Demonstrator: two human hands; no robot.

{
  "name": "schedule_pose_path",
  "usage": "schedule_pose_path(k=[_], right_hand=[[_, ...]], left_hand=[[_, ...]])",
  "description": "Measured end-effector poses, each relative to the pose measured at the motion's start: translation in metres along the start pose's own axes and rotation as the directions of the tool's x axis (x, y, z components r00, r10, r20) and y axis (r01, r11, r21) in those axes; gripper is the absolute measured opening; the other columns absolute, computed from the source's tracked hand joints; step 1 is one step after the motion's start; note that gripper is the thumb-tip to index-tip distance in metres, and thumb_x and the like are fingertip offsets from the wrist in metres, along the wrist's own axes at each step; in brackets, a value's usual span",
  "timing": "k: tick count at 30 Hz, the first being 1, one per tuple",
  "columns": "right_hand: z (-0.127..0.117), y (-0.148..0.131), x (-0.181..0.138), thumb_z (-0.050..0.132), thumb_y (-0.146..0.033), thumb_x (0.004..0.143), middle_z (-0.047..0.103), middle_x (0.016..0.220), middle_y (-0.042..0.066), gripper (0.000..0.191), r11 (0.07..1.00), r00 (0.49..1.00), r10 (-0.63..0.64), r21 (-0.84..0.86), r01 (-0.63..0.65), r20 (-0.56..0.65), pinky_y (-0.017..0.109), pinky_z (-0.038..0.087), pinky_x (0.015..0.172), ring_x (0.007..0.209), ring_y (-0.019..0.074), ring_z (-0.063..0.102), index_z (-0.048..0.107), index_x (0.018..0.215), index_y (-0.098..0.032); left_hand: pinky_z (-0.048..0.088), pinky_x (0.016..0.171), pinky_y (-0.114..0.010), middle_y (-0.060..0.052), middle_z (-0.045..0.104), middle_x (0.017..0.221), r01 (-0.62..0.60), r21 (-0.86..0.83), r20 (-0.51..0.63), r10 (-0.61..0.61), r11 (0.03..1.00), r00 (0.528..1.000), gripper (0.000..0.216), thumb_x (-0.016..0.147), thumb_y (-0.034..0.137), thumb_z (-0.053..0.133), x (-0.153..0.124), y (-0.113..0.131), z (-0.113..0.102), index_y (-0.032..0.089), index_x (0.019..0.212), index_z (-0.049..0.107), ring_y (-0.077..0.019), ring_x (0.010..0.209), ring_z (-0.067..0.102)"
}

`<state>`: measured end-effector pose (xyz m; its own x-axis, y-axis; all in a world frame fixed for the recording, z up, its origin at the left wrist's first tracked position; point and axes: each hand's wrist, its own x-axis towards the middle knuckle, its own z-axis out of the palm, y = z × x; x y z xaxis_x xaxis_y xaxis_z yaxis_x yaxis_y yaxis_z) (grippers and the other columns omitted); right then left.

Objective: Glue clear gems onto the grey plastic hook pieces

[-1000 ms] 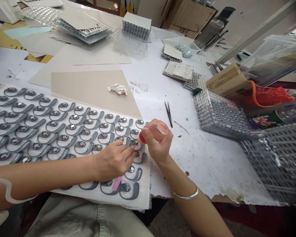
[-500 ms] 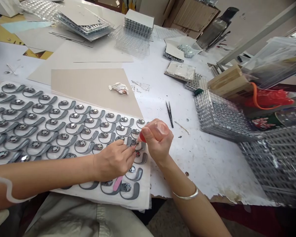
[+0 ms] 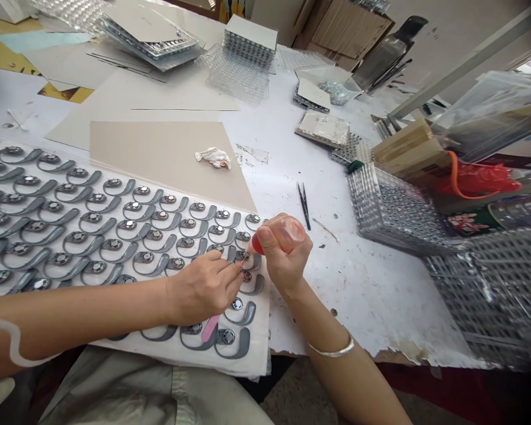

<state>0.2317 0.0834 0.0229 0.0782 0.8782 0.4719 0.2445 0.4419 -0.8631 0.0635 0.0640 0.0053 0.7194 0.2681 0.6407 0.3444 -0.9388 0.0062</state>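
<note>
Rows of grey curved jewellery pieces, each with a round stone-set head, lie on a white padded sheet. My right hand is closed around a small clear squeeze bottle with pinkish-red liquid. The bottle tilts down to the left, its red neck and tip beside one piece near the sheet's right edge. My left hand rests over the pieces, fingertips pinched at that same spot. From under its palm sticks out the flat pink handle of a tool; the tool's other end is hidden by the fingers.
Black tweezers and a cotton swab lie right of the hands. A crumpled white tissue sits on beige card. Stacked clear trays line the right side. More trays and card stand at the back.
Both hands, the bottle and the pink-handled tool stay almost exactly in place. Only the camera's view has shifted very slightly.
</note>
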Motion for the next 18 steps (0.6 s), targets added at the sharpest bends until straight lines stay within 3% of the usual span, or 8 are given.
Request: schedule_pose_path(k=[12, 18], right_hand=[[-0.002, 0.0025, -0.0003, 0.064, -0.03, 0.085, 0.053, 0.056, -0.001, 0.031, 0.999, 0.999, -0.022, -0.034, 0.02, -0.047, 0.028, 0.044, 0.052, 0.052, 0.0113, 0.053, 0.051, 0.06, -0.017], [-0.0049, 0.0029, 0.0014, 0.063, -0.033, 0.086, 0.054, 0.056, -0.002, 0.032, 0.998, 0.994, 0.033, 0.055, -0.027, -0.106, 0.027, 0.046, 0.045, 0.047, 0.011, 0.054, 0.051, 0.061, -0.018]], left_hand=[[0.043, 0.05, -0.032, -0.015, 0.07, 0.085, 0.016, -0.014, -0.014, -0.017, 1.0, 1.0, 0.01, 0.084, 0.002, 0.055, 0.0002, -0.0001, -0.0003, 0.005, 0.082, 0.065, -0.0177, 0.061, 0.059], [0.044, 0.052, -0.031, -0.013, 0.069, 0.079, 0.036, -0.043, -0.023, -0.037, 0.998, 0.999, 0.01, 0.085, 0.003, 0.055, 0.0022, -0.0009, -0.002, 0.005, 0.081, 0.064, -0.0182, 0.062, 0.06]])
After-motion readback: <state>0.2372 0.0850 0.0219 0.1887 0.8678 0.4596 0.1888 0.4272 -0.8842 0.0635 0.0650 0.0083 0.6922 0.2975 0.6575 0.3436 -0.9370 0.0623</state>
